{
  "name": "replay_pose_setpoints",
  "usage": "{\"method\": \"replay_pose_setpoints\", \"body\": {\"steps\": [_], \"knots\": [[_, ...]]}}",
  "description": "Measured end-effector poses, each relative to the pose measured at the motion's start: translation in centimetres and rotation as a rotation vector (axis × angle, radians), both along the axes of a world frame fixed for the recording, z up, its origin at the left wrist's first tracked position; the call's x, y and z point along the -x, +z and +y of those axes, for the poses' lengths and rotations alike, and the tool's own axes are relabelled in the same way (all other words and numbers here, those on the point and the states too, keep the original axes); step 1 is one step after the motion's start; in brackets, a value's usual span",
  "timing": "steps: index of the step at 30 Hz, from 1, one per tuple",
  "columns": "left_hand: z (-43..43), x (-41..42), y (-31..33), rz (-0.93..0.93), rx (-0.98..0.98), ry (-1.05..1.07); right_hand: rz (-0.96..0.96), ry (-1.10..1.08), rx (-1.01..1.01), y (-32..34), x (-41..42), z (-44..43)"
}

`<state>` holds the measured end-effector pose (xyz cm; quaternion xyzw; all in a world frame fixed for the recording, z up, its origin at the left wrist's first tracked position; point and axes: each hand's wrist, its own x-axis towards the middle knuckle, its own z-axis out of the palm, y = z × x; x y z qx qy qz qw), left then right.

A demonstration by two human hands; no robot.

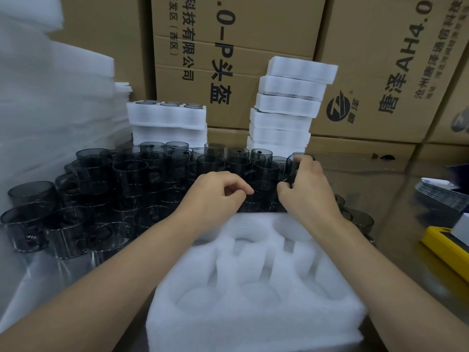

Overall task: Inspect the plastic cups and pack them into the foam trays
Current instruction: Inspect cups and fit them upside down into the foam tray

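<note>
A white foam tray [256,318] with several round pockets, none holding a cup, lies in front of me. Behind it stands a big stack of smoky dark plastic cups [132,179], several layers high. My right hand [304,189] grips one dark cup [291,163] at the right end of the stack, fingers curled over its rim and thumb on its side. My left hand [215,194] hovers over the stack's near edge with fingers curled; I cannot see anything in it.
Two piles of foam trays stand behind the cups, a low one [166,120] with cups in its top tray and a taller one [286,105]. Cardboard boxes [228,47] wall off the back. Foam sheets [50,97] at left, a yellow object [446,245] at right.
</note>
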<state>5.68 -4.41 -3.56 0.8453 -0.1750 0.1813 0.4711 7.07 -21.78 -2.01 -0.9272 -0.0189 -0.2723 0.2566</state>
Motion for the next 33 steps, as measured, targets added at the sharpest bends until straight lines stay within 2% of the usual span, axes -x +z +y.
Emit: {"method": "replay_pose_setpoints", "body": {"steps": [5,11,15,20,24,33], "knots": [[-0.1,-0.3,-0.3,0.000,0.035,-0.017,-0.239,0.068,0.014,2.4,0.9,-0.7],[-0.3,-0.7,-0.5,-0.024,0.021,-0.023,-0.398,0.302,-0.331,2.9,2.5,1.5],[-0.1,-1.2,0.2,0.051,0.284,-0.034,-0.341,0.466,-0.298,0.4,2.4,3.1],[0.9,-1.3,1.0,0.331,0.599,-0.110,-0.178,0.505,-0.298,-0.1,1.6,2.1],[1.0,-1.0,1.3,0.402,0.647,-0.181,-0.129,0.528,-0.259,-0.4,1.5,2.0],[1.5,-1.3,1.1,0.439,0.659,-0.221,-0.203,0.550,-0.188,-0.4,2.1,2.1]]}}
